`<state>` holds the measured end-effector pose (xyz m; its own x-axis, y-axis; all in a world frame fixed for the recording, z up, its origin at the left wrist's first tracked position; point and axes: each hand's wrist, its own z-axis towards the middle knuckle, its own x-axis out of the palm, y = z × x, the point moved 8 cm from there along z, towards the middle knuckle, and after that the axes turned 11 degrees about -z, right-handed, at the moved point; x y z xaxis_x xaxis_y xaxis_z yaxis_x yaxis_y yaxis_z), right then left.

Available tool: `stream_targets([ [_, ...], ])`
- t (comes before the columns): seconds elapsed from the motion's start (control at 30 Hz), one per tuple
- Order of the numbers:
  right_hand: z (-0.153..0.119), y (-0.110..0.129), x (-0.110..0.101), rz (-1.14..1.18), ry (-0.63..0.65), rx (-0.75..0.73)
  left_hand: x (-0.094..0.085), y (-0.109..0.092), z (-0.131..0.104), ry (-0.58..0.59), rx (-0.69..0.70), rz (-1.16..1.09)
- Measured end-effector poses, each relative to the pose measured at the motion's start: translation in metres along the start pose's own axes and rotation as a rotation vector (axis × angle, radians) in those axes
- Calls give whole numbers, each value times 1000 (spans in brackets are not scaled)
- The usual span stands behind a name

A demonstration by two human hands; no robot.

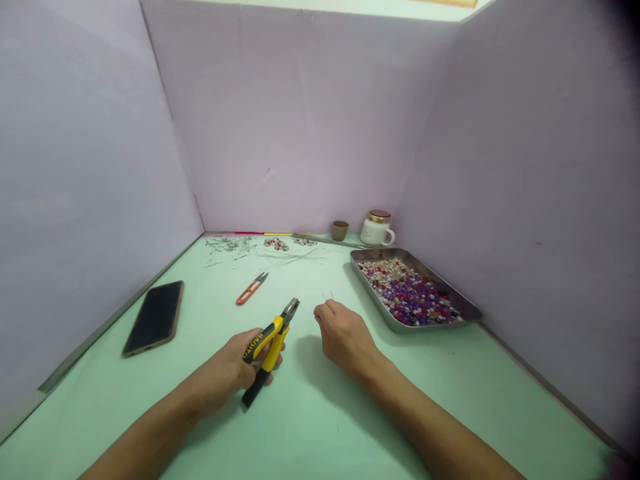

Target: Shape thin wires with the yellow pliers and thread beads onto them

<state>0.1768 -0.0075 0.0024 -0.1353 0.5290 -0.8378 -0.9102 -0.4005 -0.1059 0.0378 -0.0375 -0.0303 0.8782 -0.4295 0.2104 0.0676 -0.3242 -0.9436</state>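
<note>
Forearms (165, 420) nearest, at bottom edge. Left hand (236, 367) curled round pliers (273, 353), handles in palm, head clear beyond grip. Right hand (345, 333) pinched on thin wire (324, 296), ends poking up.

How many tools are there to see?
2. The yellow-and-black pliers are in the left hand, and the small orange snips lie on the green table, farther back and a bit left of the pliers. I see no others.
</note>
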Motion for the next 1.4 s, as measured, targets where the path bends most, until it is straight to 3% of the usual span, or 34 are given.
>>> stream_targets([
  [0.53,0,-4,-3,-6,-10,30,-2,-1,2,-31,15,124],
  [1.2,0,-7,-2,51,13,56,-3,0,1,-38,-14,106],
  [1.3,0,-9,0,125,34,92,-2,-4,1,-25,-7,88],
  [1.4,1,-18,2,358,63,211,-3,-7,1,-26,13,143],
])
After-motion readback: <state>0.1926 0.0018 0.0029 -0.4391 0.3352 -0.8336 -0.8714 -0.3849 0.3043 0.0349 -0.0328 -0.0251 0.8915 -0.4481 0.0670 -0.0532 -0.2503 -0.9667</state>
